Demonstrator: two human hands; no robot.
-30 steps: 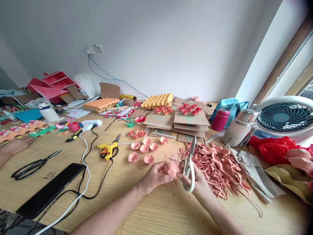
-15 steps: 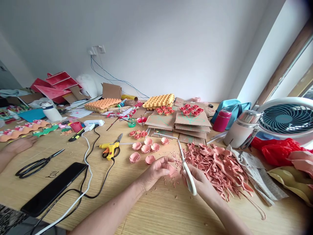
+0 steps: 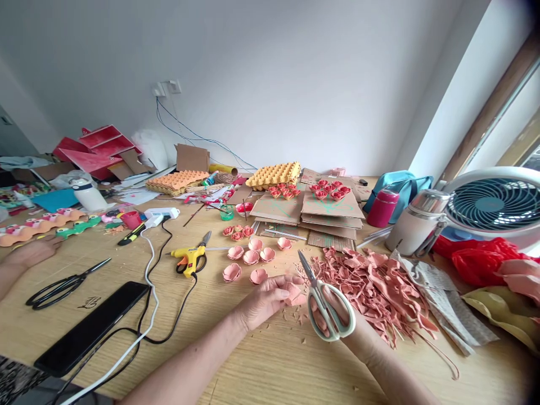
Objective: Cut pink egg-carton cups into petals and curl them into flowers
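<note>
The left hand pinches a pink cup just above the desk, seemingly to leave its edge exposed. The right hand has fingers curled through the loops of the scissors, blades pointing past the cup, perhaps to spare it.

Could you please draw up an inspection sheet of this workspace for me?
Surface: light wood-grain tabletop, small dark mark at left.
Job's things: thin-walled pink petalled cup; white-handled metal scissors; loose pink flower-shaped cups nearby.
Clutter: heap of crumpled pink offcuts, right; yellow plastic glue gun and flat black rectangular slab, left.
Hands: left hand holds the petalled cup; right hand holds the scissors; another person's hand at far left.
Cables: white cable and black cable cross the tabletop.
Surroundings: plain pale wall; round white fan, right.
</note>
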